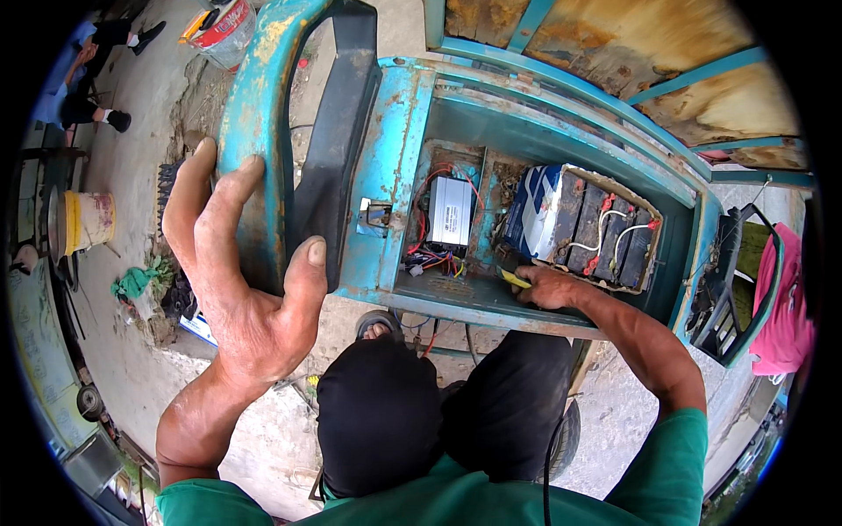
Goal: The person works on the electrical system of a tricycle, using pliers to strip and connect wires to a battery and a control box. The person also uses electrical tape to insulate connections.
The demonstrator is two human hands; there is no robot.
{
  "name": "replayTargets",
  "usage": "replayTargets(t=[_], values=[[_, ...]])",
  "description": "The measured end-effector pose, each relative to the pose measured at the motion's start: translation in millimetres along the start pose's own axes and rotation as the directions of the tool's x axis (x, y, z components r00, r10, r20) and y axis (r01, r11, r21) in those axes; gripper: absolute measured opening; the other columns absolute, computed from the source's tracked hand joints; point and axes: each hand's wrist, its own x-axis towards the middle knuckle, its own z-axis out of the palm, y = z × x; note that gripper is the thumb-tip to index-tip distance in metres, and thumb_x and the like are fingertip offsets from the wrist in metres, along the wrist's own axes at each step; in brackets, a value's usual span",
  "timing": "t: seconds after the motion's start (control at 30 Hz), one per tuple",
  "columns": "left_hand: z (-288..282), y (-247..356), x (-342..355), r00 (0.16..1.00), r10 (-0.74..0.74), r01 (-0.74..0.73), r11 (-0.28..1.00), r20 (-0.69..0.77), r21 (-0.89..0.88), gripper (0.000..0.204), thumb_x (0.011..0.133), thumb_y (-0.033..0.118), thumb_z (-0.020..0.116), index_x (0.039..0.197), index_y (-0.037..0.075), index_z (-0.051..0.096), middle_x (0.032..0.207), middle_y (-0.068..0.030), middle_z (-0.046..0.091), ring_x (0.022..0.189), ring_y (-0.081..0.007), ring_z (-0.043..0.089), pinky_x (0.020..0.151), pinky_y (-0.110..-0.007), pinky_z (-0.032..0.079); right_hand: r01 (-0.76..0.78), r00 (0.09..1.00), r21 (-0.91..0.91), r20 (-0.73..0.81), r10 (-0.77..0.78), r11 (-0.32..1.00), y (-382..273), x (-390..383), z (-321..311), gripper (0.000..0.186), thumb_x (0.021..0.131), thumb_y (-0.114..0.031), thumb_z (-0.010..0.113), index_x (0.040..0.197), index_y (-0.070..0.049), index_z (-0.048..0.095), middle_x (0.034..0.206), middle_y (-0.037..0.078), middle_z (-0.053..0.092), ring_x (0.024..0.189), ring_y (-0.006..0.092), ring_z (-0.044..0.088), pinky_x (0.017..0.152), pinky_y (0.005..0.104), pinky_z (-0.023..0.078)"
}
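My left hand [250, 307], fingers spread and holding nothing, is at the curved teal panel [247, 114] with worn paint; I cannot tell whether it touches. Down inside the teal metal compartment [491, 309], my right hand [554, 287] is closed around a small yellow tool [515, 279], its exact kind unclear. Just beyond that hand sits an open carton [548, 210] of dark batteries [586, 215] joined by white leads with red terminals. A silver controller box [450, 212] lies to its left, with coloured wires [443, 260] bunched at its near end.
A raised teal-framed lid [614, 53] stands behind the compartment. On the right are a dark plastic basket [741, 289] and pink cloth [783, 307]. Far left, a person [79, 70] sits near a bucket [224, 35]; a yellow bucket [89, 219] stands closer.
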Motion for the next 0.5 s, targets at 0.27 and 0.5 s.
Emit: replayTargets(t=[0.27,0.5], values=[[-2,-5,-3,0.999,-0.002,0.000,0.998,0.039,0.064,0.065,0.091,0.038,0.069,0.146,0.011,0.046,0.154,-0.0204,0.029,0.145,-0.0364,0.033,0.117,-0.050,0.033,0.020,1.000,-0.013,0.005,-0.020,1.000,-2,1,1,0.032,0.085,-0.018,0.070,0.113,-0.004,0.063,0.104,0.014,0.067,0.095,0.0248,0.064,0.083,0.0379,0.049],[0,-4,-3,0.999,-0.003,0.001,0.999,0.038,0.047,0.065,0.091,0.038,0.068,0.146,0.011,0.045,0.154,-0.0197,0.029,0.144,-0.0363,0.034,0.116,-0.050,0.035,0.019,0.999,-0.037,0.038,-0.017,0.999,-7,1,-4,0.031,0.084,-0.015,0.070,0.113,-0.004,0.063,0.105,0.014,0.068,0.096,0.0261,0.065,0.084,0.0381,0.049]])
